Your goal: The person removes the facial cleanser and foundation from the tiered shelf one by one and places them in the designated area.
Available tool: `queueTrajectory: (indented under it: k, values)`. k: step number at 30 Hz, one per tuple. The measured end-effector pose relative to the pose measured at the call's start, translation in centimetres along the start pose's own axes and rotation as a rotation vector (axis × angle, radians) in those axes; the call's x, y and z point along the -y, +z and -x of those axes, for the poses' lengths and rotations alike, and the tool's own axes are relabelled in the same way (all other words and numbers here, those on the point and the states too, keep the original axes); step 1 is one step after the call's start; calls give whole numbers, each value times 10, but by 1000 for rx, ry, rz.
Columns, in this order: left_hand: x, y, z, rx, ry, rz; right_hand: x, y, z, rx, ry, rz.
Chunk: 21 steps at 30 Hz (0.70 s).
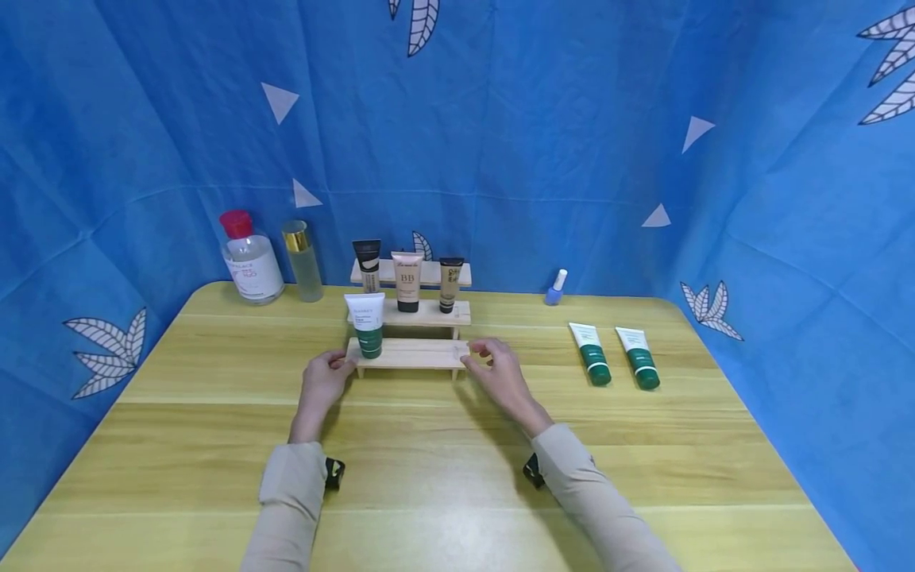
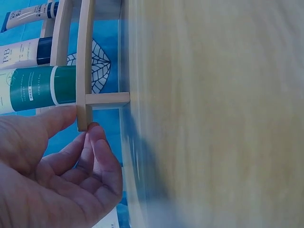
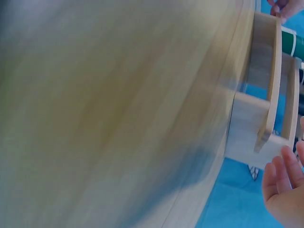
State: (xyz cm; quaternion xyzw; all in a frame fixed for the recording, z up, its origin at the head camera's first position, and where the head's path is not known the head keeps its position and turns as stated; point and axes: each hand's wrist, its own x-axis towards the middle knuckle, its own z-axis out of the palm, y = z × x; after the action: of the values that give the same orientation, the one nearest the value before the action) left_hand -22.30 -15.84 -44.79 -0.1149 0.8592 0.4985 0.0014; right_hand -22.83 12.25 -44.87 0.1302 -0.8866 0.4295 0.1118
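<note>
A small three-step wooden rack (image 1: 422, 353) stands at the back of the table. My left hand (image 1: 326, 381) pinches the left end of its lowest step, thumb above and fingertips below in the left wrist view. Beside that thumb a white-and-green tube (image 1: 368, 326) stands upright on the step. At the rack's right end is my right hand (image 1: 498, 372), fingers loosely bent; in the right wrist view its fingers (image 3: 281, 173) lie alongside the rack and hold nothing. Higher up stand a black-topped tube (image 1: 368, 266), a pink BB tube (image 1: 407, 282) and a gold-and-black tube (image 1: 449, 286).
Two more green-and-white tubes (image 1: 591, 354) lie on the table at right. A small purple nail polish bottle (image 1: 555, 288) stands at the back edge. At back left are a red-capped bottle (image 1: 253, 266) and a gold-capped bottle (image 1: 303, 266). A blue curtain (image 1: 500, 143) hangs behind.
</note>
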Motion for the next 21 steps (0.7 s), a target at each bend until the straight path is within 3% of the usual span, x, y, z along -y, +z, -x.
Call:
queueTrajectory:
  k: [21]
  values:
    - [1, 0, -1, 10, 0, 14, 50, 44, -26, 155, -42, -63]
